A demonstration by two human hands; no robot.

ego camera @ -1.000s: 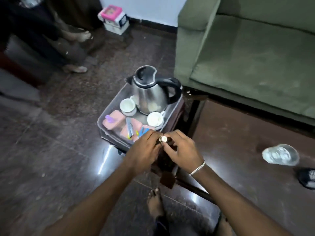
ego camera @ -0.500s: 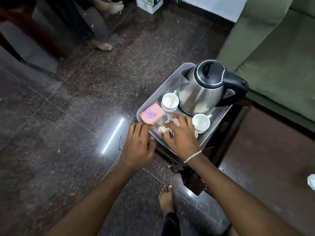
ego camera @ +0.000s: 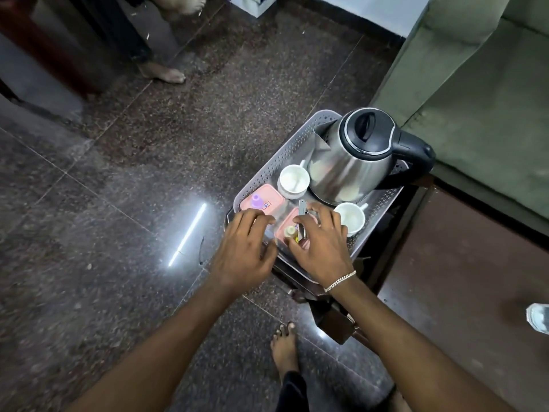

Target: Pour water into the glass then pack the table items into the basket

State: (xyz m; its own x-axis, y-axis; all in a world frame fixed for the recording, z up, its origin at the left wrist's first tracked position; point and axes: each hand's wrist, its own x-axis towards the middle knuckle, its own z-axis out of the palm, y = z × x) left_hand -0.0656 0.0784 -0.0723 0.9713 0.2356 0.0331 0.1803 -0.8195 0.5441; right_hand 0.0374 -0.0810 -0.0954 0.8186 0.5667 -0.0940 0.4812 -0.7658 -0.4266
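Unmoved (both hands (ego camera: 320, 248)) — kettle (ego camera: 350, 162) spout points left

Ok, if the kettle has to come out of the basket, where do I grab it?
Take the kettle by its black handle, coming from the sofa side. It arches clear of the steel body, away from the spout, and the two white cups crowd the other side.

A home living room: a green sofa (ego camera: 481, 93) fills the far right, over a polished dark stone floor (ego camera: 118, 203). Bare feet (ego camera: 162, 73) stand at far left. A basket (ego camera: 276, 165) holds a kettle (ego camera: 353, 162), cups (ego camera: 292, 179) and pink boxes (ego camera: 261, 200).
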